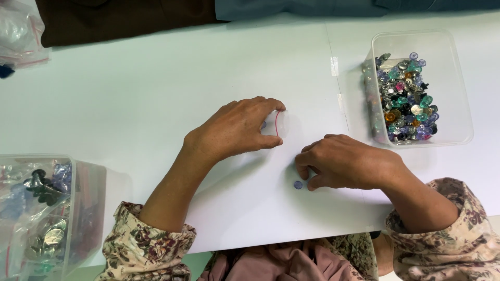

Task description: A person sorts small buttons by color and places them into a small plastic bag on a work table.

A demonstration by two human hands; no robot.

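Observation:
My left hand (237, 129) pinches a small clear zip bag (281, 124) with a red seal line, holding it upright on the white table (156, 104). A bluish piece shows inside the bag by my fingers. My right hand (346, 162) rests on the table just to the right, fingers curled, its fingertips touching a small round lilac button (298, 184). Whether it grips other pieces is hidden under the palm.
A clear plastic tub (458, 78) of several coloured buttons (406, 99) stands at the right. Another clear tub (86, 208) with filled small bags sits at the lower left. A plastic bag (18, 31) lies at the top left. Dark clothing (130, 18) lines the far edge.

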